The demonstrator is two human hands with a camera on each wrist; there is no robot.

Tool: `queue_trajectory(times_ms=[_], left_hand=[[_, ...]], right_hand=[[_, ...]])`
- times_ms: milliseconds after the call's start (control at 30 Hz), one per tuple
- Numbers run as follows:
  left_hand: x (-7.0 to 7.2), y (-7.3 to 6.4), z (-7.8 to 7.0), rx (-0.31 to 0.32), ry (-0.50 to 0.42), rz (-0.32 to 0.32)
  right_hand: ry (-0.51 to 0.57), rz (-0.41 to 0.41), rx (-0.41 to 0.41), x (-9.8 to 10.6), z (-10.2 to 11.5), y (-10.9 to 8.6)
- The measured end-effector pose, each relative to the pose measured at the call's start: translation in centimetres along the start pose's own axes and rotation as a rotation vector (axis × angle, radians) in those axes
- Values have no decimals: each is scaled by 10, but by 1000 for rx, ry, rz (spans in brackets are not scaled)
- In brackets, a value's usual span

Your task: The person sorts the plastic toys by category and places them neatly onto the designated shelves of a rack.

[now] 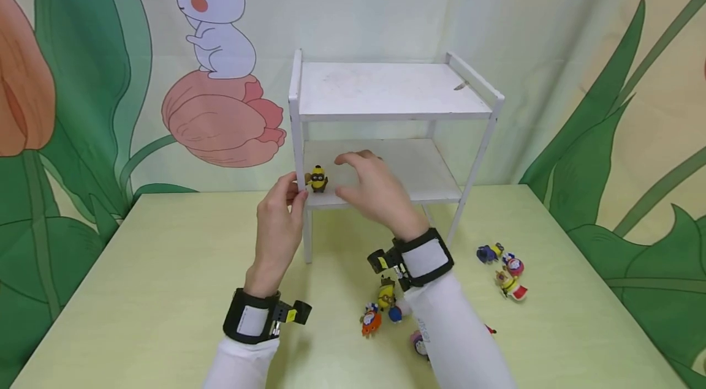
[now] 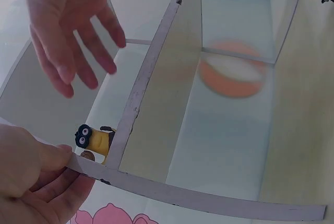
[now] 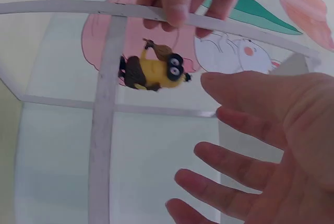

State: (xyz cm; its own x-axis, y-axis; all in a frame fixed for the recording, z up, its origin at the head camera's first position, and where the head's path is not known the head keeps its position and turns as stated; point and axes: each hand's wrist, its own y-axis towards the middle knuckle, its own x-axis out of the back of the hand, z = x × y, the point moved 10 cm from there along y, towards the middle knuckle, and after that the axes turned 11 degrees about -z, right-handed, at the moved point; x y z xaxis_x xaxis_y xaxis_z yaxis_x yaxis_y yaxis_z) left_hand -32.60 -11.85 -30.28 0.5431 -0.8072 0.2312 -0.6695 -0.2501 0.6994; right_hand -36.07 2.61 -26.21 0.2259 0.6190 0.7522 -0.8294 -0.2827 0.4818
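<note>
A yellow minion figure [image 1: 318,179] with dark goggles and brown clothing stands at the left front corner of the white rack's lower shelf [image 1: 425,168]. My left hand [image 1: 278,223] pinches the rack's front left post, right beside the figure. In the left wrist view the thumb and fingers [image 2: 55,156] lie on both sides of that post. To the right of the figure, my right hand [image 1: 377,190] hovers over the shelf with its fingers spread and holds nothing. The right wrist view shows a gap between its fingertips [image 3: 211,80] and the figure [image 3: 154,71].
Several small figures, among them a yellow minion [image 1: 386,294] and an orange one [image 1: 371,320], lie on the table in front of the rack. Others, including a red-and-yellow figure [image 1: 511,286], lie to the right. The rack's top shelf [image 1: 386,89] overhangs the lower one.
</note>
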Motion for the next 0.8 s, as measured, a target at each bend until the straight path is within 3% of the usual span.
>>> queue_trajectory(times_ms=[300, 533, 800], left_hand=[[-1, 1, -1, -9, 11, -11], [-2, 0, 0, -2, 14, -7], [-2, 1, 2, 5, 11, -8]], right_hand=[[54, 9, -91, 28, -30, -34], [100, 1, -87, 38, -48, -60], [56, 101, -28, 33, -48, -83]])
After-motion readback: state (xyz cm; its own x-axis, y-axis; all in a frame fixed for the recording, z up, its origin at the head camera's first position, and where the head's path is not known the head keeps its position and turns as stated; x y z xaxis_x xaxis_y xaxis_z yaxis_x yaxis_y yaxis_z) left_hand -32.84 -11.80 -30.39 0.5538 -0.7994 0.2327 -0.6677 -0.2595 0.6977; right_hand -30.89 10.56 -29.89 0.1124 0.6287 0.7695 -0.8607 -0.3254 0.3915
